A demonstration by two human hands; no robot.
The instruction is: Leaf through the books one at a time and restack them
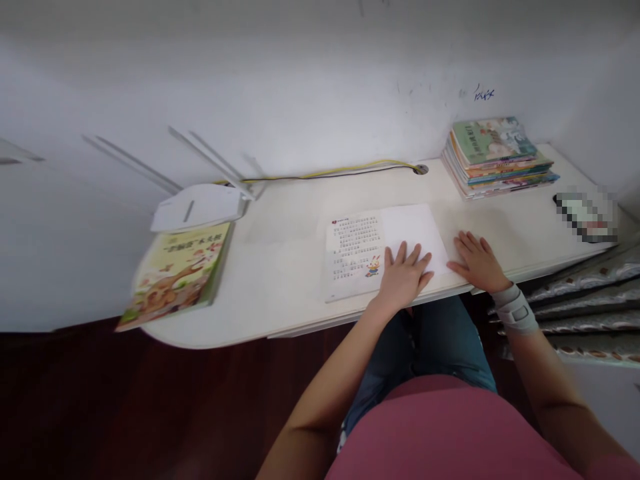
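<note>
A picture book (pixel 356 260) lies open near the front edge of the white desk. Its left page carries printed text and a small rabbit drawing, while the right page looks blank. My left hand (pixel 403 277) rests flat on the lower part of the blank page, fingers spread. Just right of the book, my right hand (pixel 477 261) lies flat on the desk top with its fingers apart, holding nothing. A grey wrist brace (pixel 516 309) wraps my right wrist.
A stack of books (pixel 495 157) stands at the back right, with a blurred-out phone-like item (pixel 587 217) nearer the right edge. A white router (pixel 197 205) with antennas sits at the left, beside a pile of books (pixel 180 273). Yellow and black cables (pixel 330 172) run along the wall.
</note>
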